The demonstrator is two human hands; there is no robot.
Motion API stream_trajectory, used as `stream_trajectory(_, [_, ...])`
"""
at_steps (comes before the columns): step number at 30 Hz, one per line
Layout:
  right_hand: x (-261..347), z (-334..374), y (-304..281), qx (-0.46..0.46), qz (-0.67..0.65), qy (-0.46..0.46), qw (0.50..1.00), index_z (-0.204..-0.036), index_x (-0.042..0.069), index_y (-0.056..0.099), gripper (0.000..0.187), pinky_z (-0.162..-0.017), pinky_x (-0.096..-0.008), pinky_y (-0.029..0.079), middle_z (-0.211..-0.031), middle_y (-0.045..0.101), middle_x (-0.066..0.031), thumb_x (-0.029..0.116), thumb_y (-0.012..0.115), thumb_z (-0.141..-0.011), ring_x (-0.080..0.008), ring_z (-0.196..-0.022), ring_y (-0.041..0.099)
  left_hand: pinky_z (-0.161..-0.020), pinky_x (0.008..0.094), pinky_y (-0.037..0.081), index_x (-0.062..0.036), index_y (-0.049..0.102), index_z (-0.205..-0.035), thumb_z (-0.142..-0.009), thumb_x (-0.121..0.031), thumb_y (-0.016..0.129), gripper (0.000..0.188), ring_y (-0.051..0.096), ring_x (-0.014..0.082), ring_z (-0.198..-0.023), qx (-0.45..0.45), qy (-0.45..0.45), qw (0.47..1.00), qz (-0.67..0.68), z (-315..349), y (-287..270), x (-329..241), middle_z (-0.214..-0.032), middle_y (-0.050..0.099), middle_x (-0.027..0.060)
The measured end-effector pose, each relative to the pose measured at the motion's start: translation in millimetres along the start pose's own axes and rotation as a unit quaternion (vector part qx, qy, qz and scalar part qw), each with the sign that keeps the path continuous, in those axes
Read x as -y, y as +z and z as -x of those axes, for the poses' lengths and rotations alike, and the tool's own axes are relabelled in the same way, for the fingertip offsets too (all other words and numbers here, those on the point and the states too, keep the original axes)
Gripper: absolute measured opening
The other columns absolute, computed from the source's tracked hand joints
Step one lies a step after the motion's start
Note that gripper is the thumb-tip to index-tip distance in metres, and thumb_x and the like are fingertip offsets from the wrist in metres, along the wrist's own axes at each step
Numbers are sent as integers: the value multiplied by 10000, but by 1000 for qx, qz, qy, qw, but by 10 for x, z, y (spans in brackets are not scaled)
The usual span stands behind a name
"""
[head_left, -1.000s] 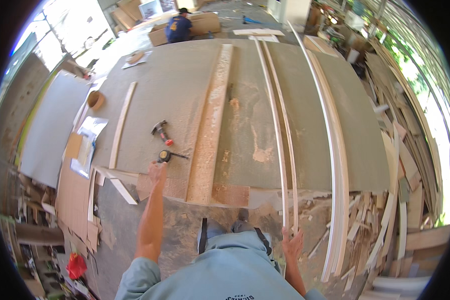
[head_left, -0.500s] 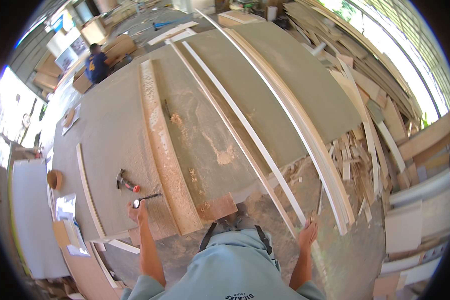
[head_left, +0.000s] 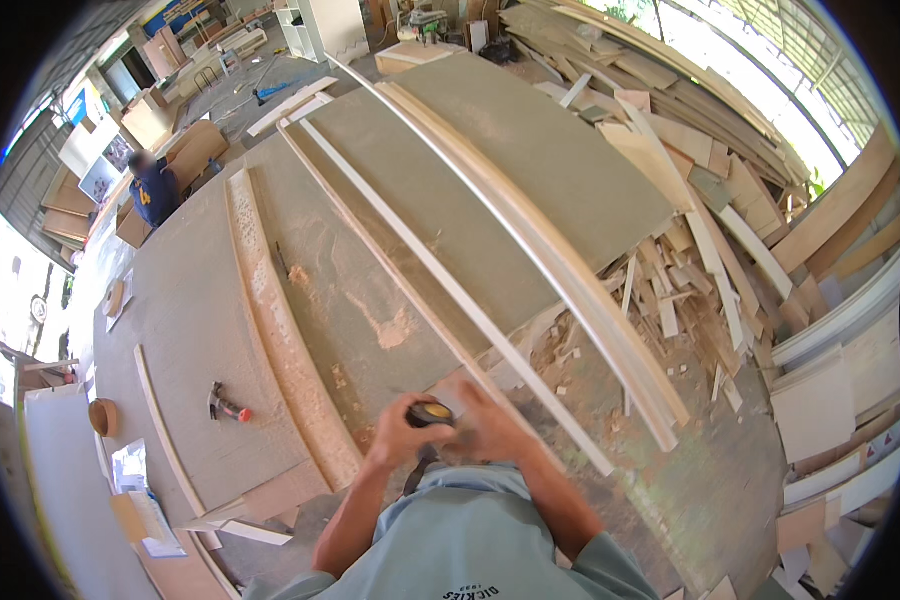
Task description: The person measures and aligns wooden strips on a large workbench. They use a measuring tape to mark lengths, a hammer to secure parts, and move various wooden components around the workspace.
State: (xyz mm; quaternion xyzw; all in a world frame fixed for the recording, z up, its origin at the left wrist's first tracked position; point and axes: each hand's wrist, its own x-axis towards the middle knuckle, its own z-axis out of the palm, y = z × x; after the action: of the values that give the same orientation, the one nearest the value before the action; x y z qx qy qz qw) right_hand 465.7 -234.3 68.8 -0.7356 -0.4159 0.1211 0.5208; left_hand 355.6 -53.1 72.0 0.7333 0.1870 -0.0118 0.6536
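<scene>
My left hand point(head_left: 400, 432) is closed around a rounded black tape measure point(head_left: 431, 413) with a yellow middle, held in front of my body near the table's front edge. Just to its right is my right hand point(head_left: 490, 425), smeared by motion, so its fingers cannot be made out. Beyond and right of my hands, a long white strip point(head_left: 450, 288) runs across the big grey-green worktable point(head_left: 560, 150). Beside it lies a thin wooden strip point(head_left: 378, 270), its near part passing behind my right hand. A claw hammer point(head_left: 228, 403) with a red-ended handle rests at left.
A long dusty board point(head_left: 280, 325) lies left of the middle, with wood shavings point(head_left: 395, 328) beside it. Stacked long strips point(head_left: 540, 230) extend along the right. Offcuts point(head_left: 660, 285) cover the floor at right. A person in dark blue point(head_left: 153, 190) sits far left.
My left hand has come from the table beside the hammer to my front, holding the tape measure. My right hand has left the white strip's near end and moved left. The view has shifted.
</scene>
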Motion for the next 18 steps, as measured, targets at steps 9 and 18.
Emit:
stream_trajectory(9, [-458,766,-867,-98,58,116,987,-1215,34,598,596,-796,-416,540,-1029,684,-181,143,851,-686,-351,-939,683,-862,290,497,14,612,-1188,-894,-107,728,338,625,142,-974,122,-169,919,334,-540,1576,92,-1063,664,66])
stream_trajectory(18, [-496,1348,-1362,-142,109,164,970,-1041,13,649,454,-741,-429,506,-909,638,-183,336,804,-762,-382,-820,633,-789,286,513,-19,630,-1039,-861,-85,757,228,642,146,-878,146,-148,950,234,-847,2054,224,-974,675,50])
